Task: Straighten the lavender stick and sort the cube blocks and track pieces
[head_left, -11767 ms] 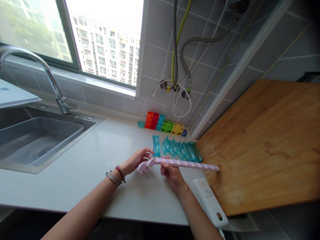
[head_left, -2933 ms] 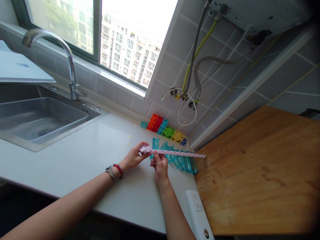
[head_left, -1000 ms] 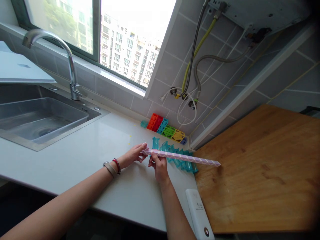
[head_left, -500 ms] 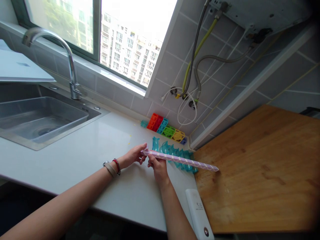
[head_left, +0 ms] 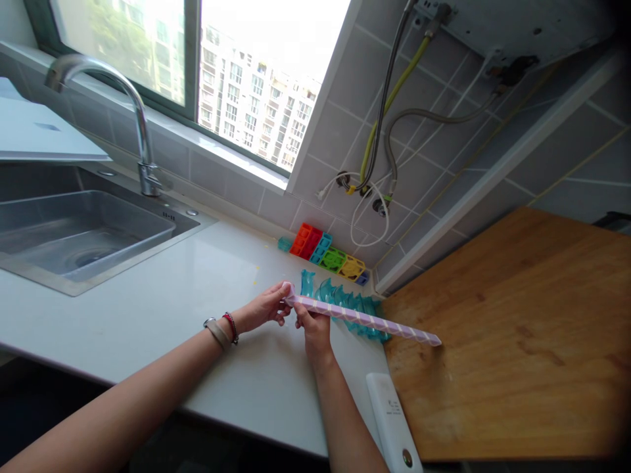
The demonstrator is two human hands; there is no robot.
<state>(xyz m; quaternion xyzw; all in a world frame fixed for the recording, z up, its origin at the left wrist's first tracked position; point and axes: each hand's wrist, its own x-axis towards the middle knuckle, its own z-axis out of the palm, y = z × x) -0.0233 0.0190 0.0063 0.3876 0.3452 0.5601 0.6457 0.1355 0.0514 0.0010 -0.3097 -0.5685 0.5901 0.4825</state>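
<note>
A long pink-and-white striped strip (head_left: 367, 320) stretches from the middle of the white counter (head_left: 187, 295) out over the wooden board (head_left: 513, 341). My left hand (head_left: 261, 309) pinches its left end, fingers closed on it. Just to the right, my right hand (head_left: 310, 328) grips the strip from below. Behind the strip stands a row of clear blue curved pieces (head_left: 345, 303). My left wrist wears a watch strap and a red band.
Coloured plastic blocks (head_left: 328, 253) line the tiled wall in the corner. A steel sink (head_left: 73, 236) with a curved tap (head_left: 133, 112) lies to the left. A white device (head_left: 394, 420) rests at the counter's front edge. Hoses and cables (head_left: 374, 131) hang above.
Over the last second the strip's far end has swung a little lower and farther right over the board. Both hands keep their hold near the left end.
</note>
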